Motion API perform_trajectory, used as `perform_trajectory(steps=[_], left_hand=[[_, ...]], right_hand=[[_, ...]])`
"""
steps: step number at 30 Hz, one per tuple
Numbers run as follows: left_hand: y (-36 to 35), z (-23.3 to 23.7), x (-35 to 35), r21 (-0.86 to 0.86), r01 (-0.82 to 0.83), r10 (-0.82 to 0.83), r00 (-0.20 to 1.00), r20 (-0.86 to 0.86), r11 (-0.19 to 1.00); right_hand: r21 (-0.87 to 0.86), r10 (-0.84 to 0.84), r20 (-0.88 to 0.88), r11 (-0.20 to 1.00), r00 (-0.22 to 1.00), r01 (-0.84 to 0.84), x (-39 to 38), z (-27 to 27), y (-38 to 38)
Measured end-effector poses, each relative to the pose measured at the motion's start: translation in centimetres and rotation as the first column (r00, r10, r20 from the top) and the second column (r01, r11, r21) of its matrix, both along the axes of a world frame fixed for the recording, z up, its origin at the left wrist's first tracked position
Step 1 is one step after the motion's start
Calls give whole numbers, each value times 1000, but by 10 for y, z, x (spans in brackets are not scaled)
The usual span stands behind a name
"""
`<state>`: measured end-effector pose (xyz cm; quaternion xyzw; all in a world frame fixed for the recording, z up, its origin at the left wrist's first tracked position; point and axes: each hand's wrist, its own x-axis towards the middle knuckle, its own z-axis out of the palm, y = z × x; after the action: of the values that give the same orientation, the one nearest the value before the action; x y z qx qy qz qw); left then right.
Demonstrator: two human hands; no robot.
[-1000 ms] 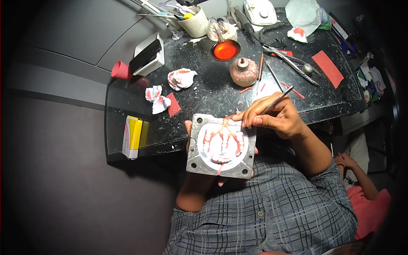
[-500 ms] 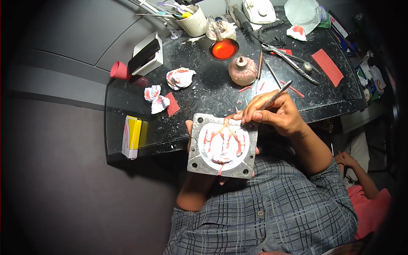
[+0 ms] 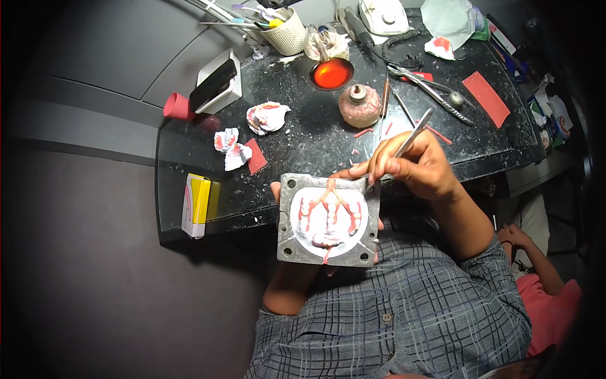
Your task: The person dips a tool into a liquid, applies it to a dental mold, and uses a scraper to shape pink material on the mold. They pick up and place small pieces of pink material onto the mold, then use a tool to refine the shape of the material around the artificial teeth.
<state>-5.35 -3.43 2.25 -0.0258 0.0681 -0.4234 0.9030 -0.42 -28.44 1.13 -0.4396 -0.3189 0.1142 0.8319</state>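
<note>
My left hand (image 3: 276, 192) supports a metal dental flask half (image 3: 285, 218) from below, mostly hidden, its fingers showing at the side edges. White plaster (image 3: 300, 235) fills the flask's round middle, holding denture teeth set in pink-red wax (image 3: 329, 242). Branching wax strips (image 3: 331, 187) run over it to the top edge, and another strip leaves at the bottom. Pinched in my right hand (image 3: 420, 167) is a slim metal wax carver (image 3: 413, 136). Its lower tip points down at the flask's upper right corner, and a finger stretches along the top edge.
On the black bench (image 3: 303, 151) stand a spirit burner (image 3: 360, 108), a dish of red wax (image 3: 332, 74), plaster models (image 3: 267, 117) and pliers (image 3: 435, 95). A yellow-and-white box (image 3: 197, 205) lies at the left edge. Another person's hand (image 3: 516, 237) is at the right.
The flask has shifted slightly left and its upper edge has tipped a little. My right hand has turned the carver somewhat more upright, its tip now at the flask's corner.
</note>
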Motion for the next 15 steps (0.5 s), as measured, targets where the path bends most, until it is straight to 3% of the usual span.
perform_trajectory(steps=[1, 3, 4, 5, 6, 7, 8, 9, 10, 12, 14, 15], left_hand=[[-2, 7, -3, -1, -3, 3, 1000, -3, 1000], [-8, 28, -12, 286, -74, 36, 990, 137, 955], [-10, 32, -14, 417, -119, 34, 978, 205, 901], [-5, 23, -13, 436, -109, -17, 961, 275, 893], [-1, 23, -15, 313, -71, 4, 978, 211, 947], [0, 16, -12, 169, -25, -20, 967, 256, 985], [1, 10, -9, 22, 27, -33, 952, 306, 999], [0, 4, -8, -46, 52, -35, 946, 323, 998], [0, 1, -7, -61, 48, -25, 944, 329, 997], [-1, -2, -6, -75, 43, -16, 945, 328, 996], [-1, -6, -6, -69, 19, 4, 945, 327, 997], [-1, -6, -6, -63, 8, 13, 944, 328, 998]], right_hand=[[32, -53, -35, 998, 998, 54, -1, 3, -1], [119, -117, -65, 985, 991, 124, -3, 8, -3], [147, -152, 14, 978, 988, 148, -2, 12, -2], [145, -176, 37, 975, 984, 169, -1, 13, -6], [142, -199, 58, 972, 978, 189, -2, 13, -11], [106, -211, 6, 972, 977, 209, -7, 19, -15], [164, -207, 62, 967, 976, 194, -7, 22, -14], [176, -170, 17, 971, 985, 164, -12, 27, -20], [191, -133, -22, 972, 991, 135, -15, 28, -27], [155, -174, 73, 975, 982, 161, -13, 27, -26], [132, -293, 181, 953, 939, 272, -16, 31, -19], [143, -305, 139, 948, 942, 285, -21, 32, -18]])
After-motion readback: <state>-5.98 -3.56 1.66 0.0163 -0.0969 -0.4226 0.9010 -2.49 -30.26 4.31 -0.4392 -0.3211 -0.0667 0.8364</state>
